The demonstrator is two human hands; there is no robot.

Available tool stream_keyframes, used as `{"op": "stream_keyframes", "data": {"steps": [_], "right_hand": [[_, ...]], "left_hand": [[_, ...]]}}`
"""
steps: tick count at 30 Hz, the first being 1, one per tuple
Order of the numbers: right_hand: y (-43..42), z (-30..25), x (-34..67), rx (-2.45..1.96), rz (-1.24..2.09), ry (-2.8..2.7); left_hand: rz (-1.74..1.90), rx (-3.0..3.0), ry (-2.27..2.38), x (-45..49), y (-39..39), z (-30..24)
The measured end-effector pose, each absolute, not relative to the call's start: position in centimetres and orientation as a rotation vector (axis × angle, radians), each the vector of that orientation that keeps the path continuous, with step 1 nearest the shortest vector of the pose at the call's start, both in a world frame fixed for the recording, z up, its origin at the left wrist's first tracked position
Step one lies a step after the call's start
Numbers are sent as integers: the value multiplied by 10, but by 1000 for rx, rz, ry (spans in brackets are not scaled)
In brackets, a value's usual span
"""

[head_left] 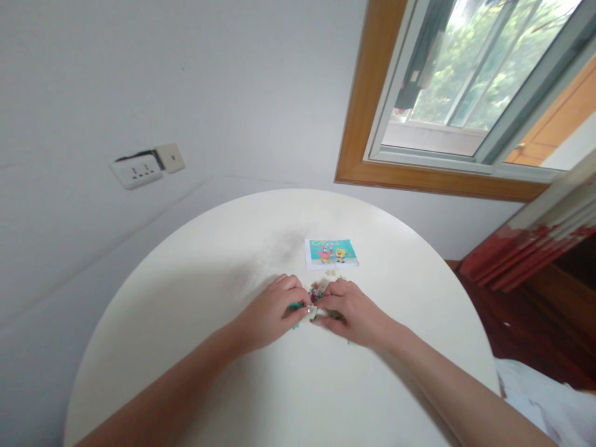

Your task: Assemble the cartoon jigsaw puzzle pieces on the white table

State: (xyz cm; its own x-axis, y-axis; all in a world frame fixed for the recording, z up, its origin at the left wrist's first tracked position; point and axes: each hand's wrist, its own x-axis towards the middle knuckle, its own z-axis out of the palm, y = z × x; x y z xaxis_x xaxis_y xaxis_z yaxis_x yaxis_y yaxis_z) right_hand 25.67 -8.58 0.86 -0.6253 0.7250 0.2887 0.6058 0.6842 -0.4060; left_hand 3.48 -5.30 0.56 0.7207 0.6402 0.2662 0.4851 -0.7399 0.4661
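My left hand [272, 310] and my right hand [351, 310] meet at the middle of a round white table [186, 323]. Their fingertips pinch small green and coloured puzzle pieces [316, 293] between them. The pieces are mostly hidden under my fingers. Just beyond my hands lies a small picture card [331, 252] with cartoon figures on a turquoise ground. A few loose pale pieces [331, 272] lie between the card and my hands.
A white wall stands behind the table, with a wall socket [137, 170] on it at the left. A wood-framed window [465, 93] is at the upper right. A red and white curtain [535, 242] hangs at the right over dark floor.
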Motion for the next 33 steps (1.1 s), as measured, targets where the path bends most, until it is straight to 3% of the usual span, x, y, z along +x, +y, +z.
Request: {"op": "stream_keyframes", "data": {"steps": [12, 29, 33], "right_hand": [[-79, 4, 255, -1087, 663, -2088], [-72, 11, 268, -1195, 418, -2288], [-80, 27, 287, -1367, 551, -2372]], "left_hand": [[832, 2321, 1000, 45, -56, 6], [807, 2423, 1011, 43, -54, 6], [736, 2591, 1017, 38, -51, 6]]}}
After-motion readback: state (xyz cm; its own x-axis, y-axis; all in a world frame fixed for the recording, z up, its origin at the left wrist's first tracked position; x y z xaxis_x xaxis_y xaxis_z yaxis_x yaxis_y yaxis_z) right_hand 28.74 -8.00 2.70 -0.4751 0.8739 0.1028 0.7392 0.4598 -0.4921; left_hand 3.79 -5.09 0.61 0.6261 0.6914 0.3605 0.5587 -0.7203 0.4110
